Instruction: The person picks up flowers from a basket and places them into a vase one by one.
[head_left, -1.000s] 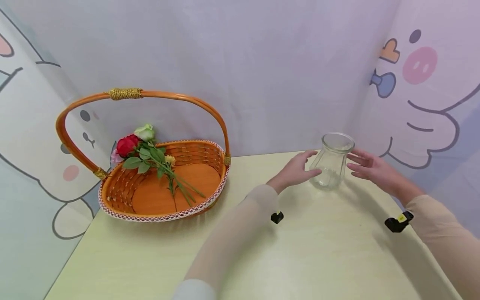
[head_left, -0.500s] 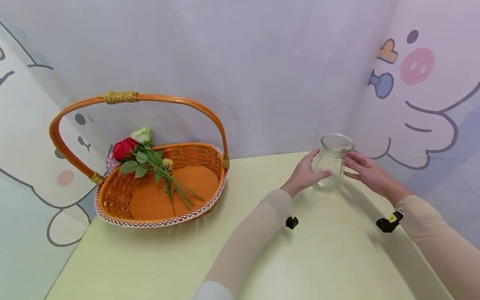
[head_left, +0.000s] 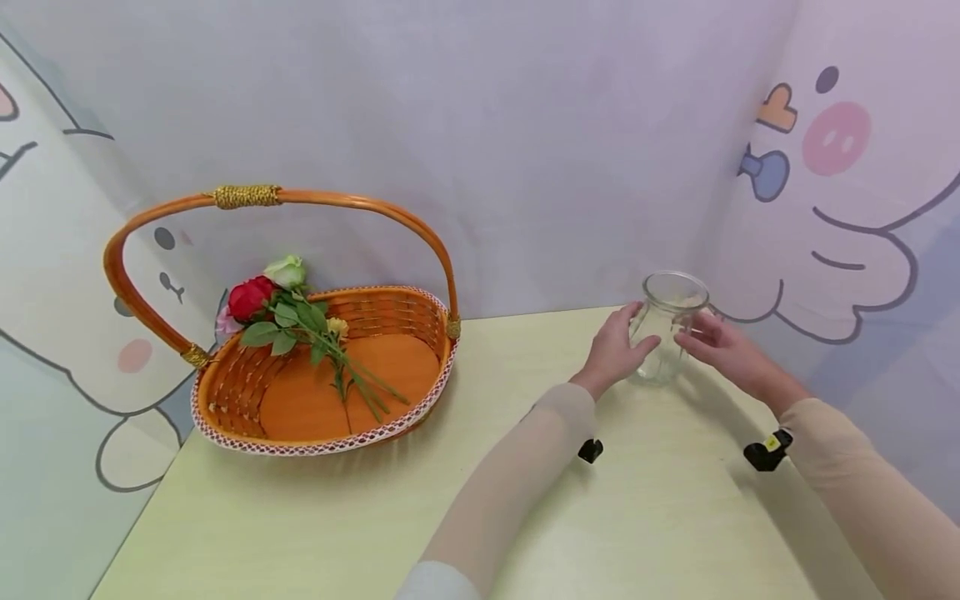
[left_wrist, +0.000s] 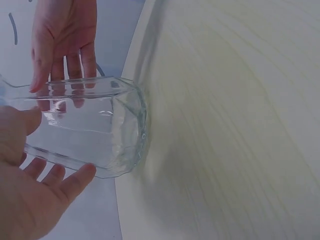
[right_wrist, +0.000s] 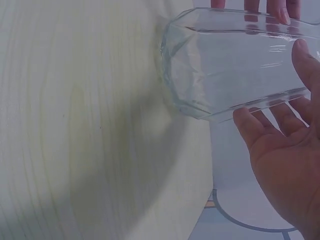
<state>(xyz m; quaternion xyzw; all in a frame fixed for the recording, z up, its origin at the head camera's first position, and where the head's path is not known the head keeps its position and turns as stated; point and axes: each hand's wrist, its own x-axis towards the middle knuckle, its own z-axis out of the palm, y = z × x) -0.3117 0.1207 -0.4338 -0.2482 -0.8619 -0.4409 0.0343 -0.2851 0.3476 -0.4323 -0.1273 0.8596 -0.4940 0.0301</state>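
Note:
A clear glass vase (head_left: 662,365) with a wide round rim stands upright near the table's back edge, on the right. My left hand (head_left: 615,348) holds it from the left, thumb across the near side and fingers along the flank. From the right, my right hand (head_left: 726,348) grips it with the thumb in front and the fingers around the far side. Both wrist views show the faceted lower part of the vase, its base close against the tabletop (left_wrist: 225,125). Nothing is inside the vase.
An orange woven basket (head_left: 238,404) with a tall arched handle (head_left: 352,200) stands on the left. Across it lie stemmed flowers: a red bloom (head_left: 251,297), a pale green one (head_left: 286,272), a pink one and a small yellow one. A printed cloth backdrop (head_left: 540,167) rises behind.
My left hand has moved right onto the vase, and my right hand has moved left to close around it. The vase stays about where it was; basket and flowers have not moved.

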